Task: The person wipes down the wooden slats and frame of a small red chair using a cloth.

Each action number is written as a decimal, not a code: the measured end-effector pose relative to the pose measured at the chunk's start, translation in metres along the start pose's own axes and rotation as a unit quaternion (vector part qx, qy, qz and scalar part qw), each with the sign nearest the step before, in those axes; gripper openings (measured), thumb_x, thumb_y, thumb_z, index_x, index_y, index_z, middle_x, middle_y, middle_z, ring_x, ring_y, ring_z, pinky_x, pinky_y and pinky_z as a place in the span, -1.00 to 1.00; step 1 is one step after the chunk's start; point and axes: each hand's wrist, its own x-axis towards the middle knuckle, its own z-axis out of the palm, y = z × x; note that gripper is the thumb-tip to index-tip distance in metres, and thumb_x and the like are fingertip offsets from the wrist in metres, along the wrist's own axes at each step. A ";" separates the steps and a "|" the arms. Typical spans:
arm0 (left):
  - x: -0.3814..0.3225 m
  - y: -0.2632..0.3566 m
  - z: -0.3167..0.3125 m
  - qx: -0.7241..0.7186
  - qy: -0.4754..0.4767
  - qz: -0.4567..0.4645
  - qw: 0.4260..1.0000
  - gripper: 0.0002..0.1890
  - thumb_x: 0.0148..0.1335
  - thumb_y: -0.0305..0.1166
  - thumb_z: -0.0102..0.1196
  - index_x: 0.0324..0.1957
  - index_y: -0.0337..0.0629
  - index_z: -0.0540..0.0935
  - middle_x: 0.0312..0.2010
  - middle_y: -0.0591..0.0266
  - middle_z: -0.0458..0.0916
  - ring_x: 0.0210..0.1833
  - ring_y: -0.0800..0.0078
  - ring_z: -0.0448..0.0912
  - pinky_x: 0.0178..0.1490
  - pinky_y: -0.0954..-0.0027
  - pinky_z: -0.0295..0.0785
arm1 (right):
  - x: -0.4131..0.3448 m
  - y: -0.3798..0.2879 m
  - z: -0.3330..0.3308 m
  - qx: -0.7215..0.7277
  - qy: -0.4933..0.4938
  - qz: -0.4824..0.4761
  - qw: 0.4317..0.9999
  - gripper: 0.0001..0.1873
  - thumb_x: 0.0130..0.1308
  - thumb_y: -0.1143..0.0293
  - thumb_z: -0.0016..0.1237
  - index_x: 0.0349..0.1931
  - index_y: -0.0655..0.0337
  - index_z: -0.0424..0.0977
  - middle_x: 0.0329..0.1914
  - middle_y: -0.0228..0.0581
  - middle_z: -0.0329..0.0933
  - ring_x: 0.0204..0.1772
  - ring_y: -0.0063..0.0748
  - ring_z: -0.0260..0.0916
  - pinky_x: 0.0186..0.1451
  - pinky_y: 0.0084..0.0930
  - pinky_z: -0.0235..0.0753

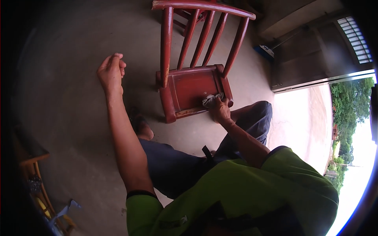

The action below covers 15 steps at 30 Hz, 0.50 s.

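A red wooden chair (192,87) with a slatted back stands on the floor before me, its backrest on the far side. My right hand (221,110) grips a crumpled grey-white cloth (210,100) and presses it on the seat near its front right corner. Worn, paler wood shows along the seat's front edge. My left hand (112,70) is raised to the left of the chair, its fingers curled, touching nothing; whether anything small lies inside it cannot be seen.
Behind the chair back is another red wooden piece of furniture (180,23). A blue broom head (265,52) rests by the dark door (307,56). The doorway opens at right. At lower left stands a wooden rack or stool (40,159) with items on it. My legs flank the chair's near side.
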 end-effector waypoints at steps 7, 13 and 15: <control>-0.002 -0.005 0.020 0.001 -0.037 -0.006 0.999 -0.87 0.18 -0.37 0.21 -0.41 -0.23 0.62 -0.63 0.40 0.49 -0.65 0.70 0.31 -0.57 0.56 0.15 | -0.060 -0.109 0.049 0.052 -0.091 -0.188 0.977 -0.42 0.15 0.27 0.04 0.22 0.11 0.28 0.17 0.24 0.34 0.07 0.37 0.41 0.11 0.12 0.47; -0.002 -0.003 0.014 0.014 -0.014 -0.021 1.000 -0.86 0.18 -0.36 0.21 -0.42 -0.20 0.62 -0.65 0.41 0.49 -0.66 0.70 0.31 -0.58 0.56 0.14 | -0.025 -0.022 0.005 -0.010 -0.082 -0.231 0.969 -0.28 0.15 0.32 0.05 0.39 -0.20 0.24 0.02 0.03 0.37 0.02 0.10 0.44 0.02 -0.07 0.57; -0.003 0.002 0.018 0.009 -0.014 -0.017 1.000 -0.87 0.20 -0.38 0.18 -0.43 -0.20 0.62 -0.66 0.40 0.49 -0.66 0.70 0.30 -0.58 0.57 0.14 | -0.007 0.023 -0.010 -0.068 -0.029 -0.183 0.980 -0.32 0.17 0.32 0.03 0.36 -0.33 0.28 -0.01 -0.01 0.41 0.04 0.05 0.44 0.01 -0.10 0.58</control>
